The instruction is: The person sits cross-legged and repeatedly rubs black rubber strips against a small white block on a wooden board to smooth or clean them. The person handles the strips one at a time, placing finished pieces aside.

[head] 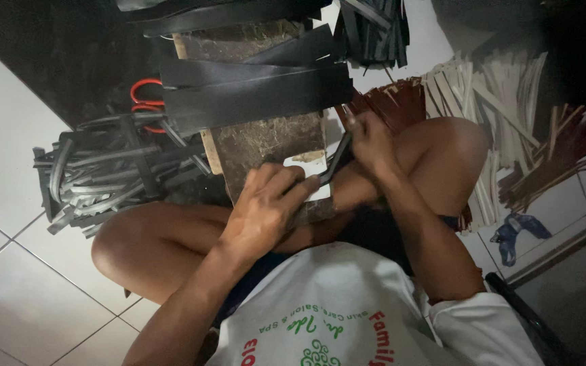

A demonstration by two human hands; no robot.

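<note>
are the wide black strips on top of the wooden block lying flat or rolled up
Lying flat. The wide black strips are spread across the wooden block, overlapping and overhanging both sides. The curled ones are the narrow strips heaped on the floor beside it.

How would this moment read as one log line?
left hand: pressing on wooden block | right hand: gripping narrow black strip | wide black strips: lying across block | strip pile: on floor

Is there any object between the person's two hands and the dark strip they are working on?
Nothing visible is in between. The left hand presses directly on the near end of the dark strip, and the right hand grips its far end. The strip lies over the wooden block, with the wide black bands farther back, apart from the hands.
</note>
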